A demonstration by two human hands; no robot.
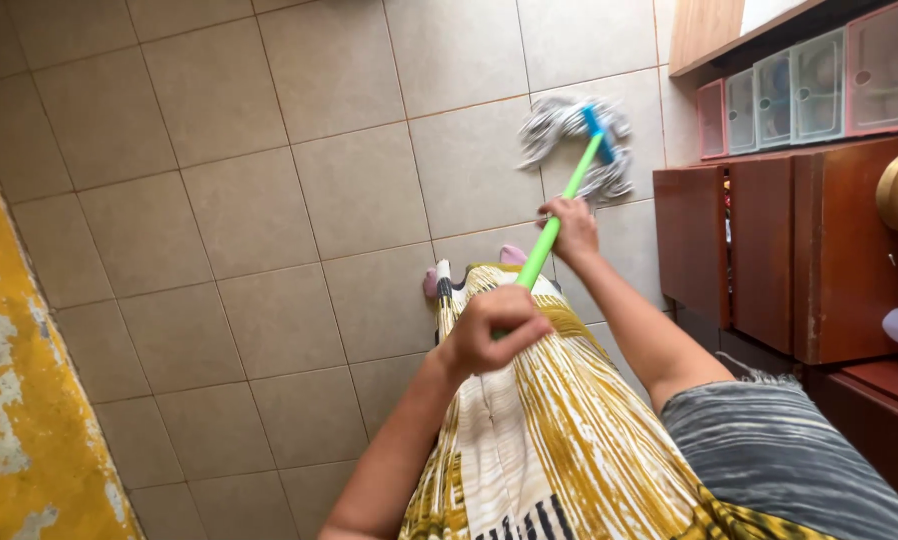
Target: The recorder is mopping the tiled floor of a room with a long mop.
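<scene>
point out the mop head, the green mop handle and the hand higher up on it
mop head point(569, 130), head view, on the grey strands
green mop handle point(572, 188), head view, on the shaft above the hand
right hand point(572, 228), head view, on its back

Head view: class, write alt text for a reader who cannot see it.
Both hands grip a green mop handle, right hand lower, left hand higher; the grey string mop head rests on the beige tiled floor beside a brown wooden cabinet.
</scene>
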